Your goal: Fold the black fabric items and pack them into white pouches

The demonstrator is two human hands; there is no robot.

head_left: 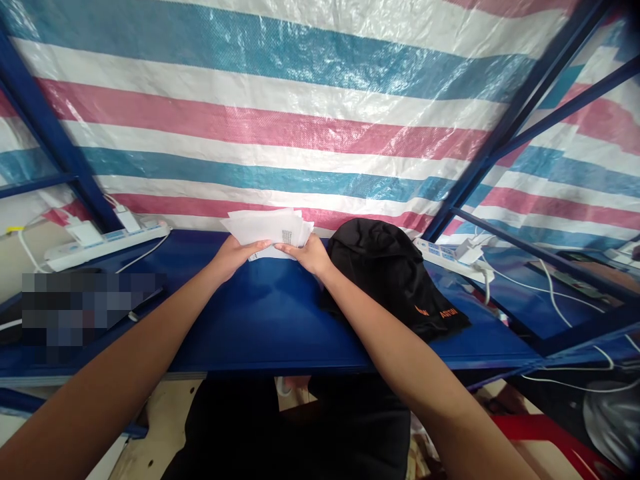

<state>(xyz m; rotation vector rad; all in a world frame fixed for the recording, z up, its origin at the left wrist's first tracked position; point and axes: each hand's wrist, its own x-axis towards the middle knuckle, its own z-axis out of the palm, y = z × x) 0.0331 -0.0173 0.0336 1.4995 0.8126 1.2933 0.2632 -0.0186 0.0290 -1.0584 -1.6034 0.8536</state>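
Note:
Both hands grip a small stack of white paper sheets, held up above the blue table near its back edge. My left hand is closed on the left side, thumb lying across the front. On the right side, my right hand pinches the stack with its thumb pointing inward. The two thumbs nearly meet at the lower middle. The sheets are uneven and fanned at their edges, and a block of small dark print shows on the right part. Most of the fingers are hidden behind the paper.
Black cloth with orange lettering lies bunched beside my right forearm. White power strips with plugs and cables stand at the left and right. A striped plastic sheet hangs behind the table, between blue metal posts. A blurred-out patch covers something at left.

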